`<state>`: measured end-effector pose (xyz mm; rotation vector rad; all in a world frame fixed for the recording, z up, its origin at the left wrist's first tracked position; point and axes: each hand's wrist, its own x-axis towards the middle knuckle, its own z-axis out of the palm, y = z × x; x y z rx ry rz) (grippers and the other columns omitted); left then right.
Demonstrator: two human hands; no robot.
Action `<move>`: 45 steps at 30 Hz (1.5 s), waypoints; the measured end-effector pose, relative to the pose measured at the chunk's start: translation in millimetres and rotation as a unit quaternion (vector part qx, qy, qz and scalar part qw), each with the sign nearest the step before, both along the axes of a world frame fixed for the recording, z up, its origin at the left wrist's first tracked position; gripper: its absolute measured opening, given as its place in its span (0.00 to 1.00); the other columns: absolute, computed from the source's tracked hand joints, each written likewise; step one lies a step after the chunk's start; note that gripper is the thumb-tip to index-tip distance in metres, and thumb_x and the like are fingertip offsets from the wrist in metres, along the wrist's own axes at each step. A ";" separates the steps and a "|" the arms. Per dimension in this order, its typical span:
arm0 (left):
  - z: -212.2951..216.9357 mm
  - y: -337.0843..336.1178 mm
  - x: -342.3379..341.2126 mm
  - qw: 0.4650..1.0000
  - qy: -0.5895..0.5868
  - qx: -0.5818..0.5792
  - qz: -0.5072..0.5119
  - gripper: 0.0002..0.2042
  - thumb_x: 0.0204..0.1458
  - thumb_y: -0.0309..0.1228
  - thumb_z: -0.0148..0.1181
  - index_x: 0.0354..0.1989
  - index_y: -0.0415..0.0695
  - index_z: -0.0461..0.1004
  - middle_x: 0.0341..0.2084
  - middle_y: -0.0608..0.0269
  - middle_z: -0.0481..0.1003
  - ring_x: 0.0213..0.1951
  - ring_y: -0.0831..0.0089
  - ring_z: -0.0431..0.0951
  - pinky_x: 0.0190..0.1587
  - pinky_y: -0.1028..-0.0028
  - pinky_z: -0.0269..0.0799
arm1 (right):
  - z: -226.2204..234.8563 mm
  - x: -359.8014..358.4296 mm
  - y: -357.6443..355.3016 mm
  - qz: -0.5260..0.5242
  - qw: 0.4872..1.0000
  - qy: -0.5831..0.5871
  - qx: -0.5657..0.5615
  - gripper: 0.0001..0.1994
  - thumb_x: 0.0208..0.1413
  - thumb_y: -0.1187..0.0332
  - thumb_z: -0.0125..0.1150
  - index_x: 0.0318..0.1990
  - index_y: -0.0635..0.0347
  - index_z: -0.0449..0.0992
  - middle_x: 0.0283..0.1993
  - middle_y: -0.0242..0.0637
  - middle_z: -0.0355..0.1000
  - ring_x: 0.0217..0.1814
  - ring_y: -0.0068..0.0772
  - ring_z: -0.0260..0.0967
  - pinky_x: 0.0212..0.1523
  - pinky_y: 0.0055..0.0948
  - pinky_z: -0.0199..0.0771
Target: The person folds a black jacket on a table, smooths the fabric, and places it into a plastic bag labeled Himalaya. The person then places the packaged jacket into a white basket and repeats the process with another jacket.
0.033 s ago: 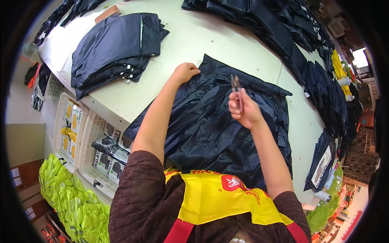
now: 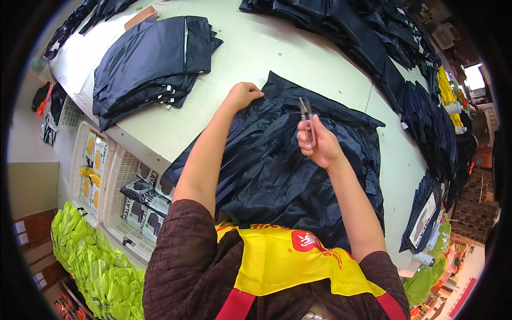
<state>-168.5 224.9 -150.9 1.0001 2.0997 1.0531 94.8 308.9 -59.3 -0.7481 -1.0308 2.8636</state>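
A dark navy garment [image 2: 277, 170] lies spread out on the pale table [image 2: 256, 48] in front of me. My left hand [image 2: 242, 95] presses flat on its far left corner. Over the garment's upper edge, my right hand [image 2: 318, 143] is closed around a small pair of metal thread snips [image 2: 305, 109], blades pointing away from me. I wear a yellow apron [image 2: 277, 261] over a brown top.
A stack of folded navy garments [image 2: 154, 58] sits at the table's far left. More dark garments [image 2: 384, 42] run along the far and right edges. White baskets [image 2: 96, 176] with packets stand below the table's left edge, beside neon green bags [image 2: 90, 261].
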 end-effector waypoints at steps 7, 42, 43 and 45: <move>-2.2 -14.5 4.1 0.975 -0.208 0.059 0.039 0.10 0.50 0.33 0.61 0.34 0.37 0.77 0.21 0.65 0.74 0.20 0.81 0.71 0.24 0.81 0.68 | -24.0 -60.7 -7.7 -0.002 0.987 -0.129 0.100 0.22 0.64 0.49 0.38 0.37 0.60 0.68 0.18 0.31 0.66 0.14 0.22 0.58 0.15 0.19 0.55; 13.9 -36.7 15.4 0.891 -0.145 0.222 0.369 0.16 0.59 0.43 0.48 0.32 0.41 0.72 0.32 0.61 0.73 0.31 0.73 0.70 0.36 0.73 0.66 | -21.6 100.9 71.6 -0.218 0.707 -0.191 0.645 0.16 0.56 0.56 0.56 0.41 0.61 0.70 0.30 0.30 0.69 0.27 0.21 0.63 0.30 0.22 0.65; 8.3 -33.4 20.2 0.927 -0.023 0.234 0.293 0.13 0.57 0.40 0.52 0.35 0.41 0.72 0.32 0.61 0.74 0.34 0.73 0.71 0.39 0.72 0.66 | -6.1 122.5 91.4 -0.197 0.695 -0.297 0.625 0.20 0.49 0.52 0.63 0.38 0.62 0.72 0.32 0.39 0.74 0.31 0.29 0.70 0.35 0.28 0.71; 21.8 -0.6 46.7 0.958 0.067 0.206 0.186 0.11 0.52 0.32 0.59 0.40 0.39 0.74 0.34 0.60 0.75 0.40 0.70 0.72 0.46 0.70 0.66 | -40.0 180.1 145.1 -0.307 0.652 -0.323 0.613 0.18 0.47 0.54 0.64 0.32 0.62 0.75 0.28 0.39 0.75 0.30 0.31 0.72 0.33 0.28 0.70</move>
